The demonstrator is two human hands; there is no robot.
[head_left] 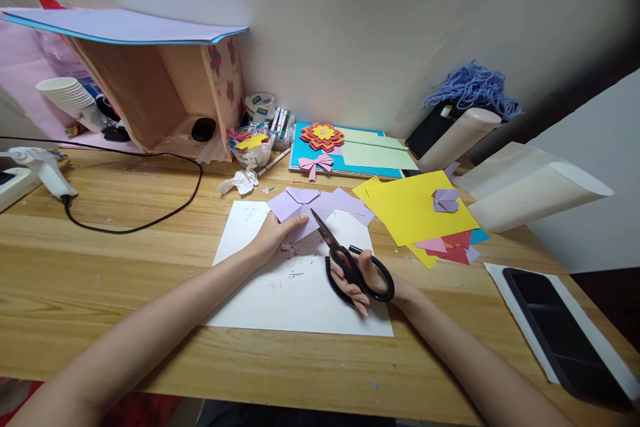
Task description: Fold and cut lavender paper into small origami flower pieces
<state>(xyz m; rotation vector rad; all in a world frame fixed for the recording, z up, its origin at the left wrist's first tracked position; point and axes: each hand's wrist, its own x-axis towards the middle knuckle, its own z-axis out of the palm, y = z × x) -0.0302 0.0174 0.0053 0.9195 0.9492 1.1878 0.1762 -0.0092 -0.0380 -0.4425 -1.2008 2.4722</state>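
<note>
My left hand (275, 235) pinches a folded purple paper (291, 205) between thumb and fingers, above a white sheet (250, 303) with small coloured marks. Black-handled scissors (345, 260) are in my right hand (357, 280), its fingers through and around the loops. The blades point up and left, their tips beside the right part of the held paper; whether they touch it cannot be made out. Another purple paper (345, 205) lies just behind the scissors, at the white sheet's back edge.
Yellow paper (415, 207) bears a small purple folded piece (445, 200). Behind are a layered paper flower (323, 138), a pink bow (316, 163) and a cup of scraps (253, 155). A glue gun (47, 170) with black cable is left, a phone (560, 333) right.
</note>
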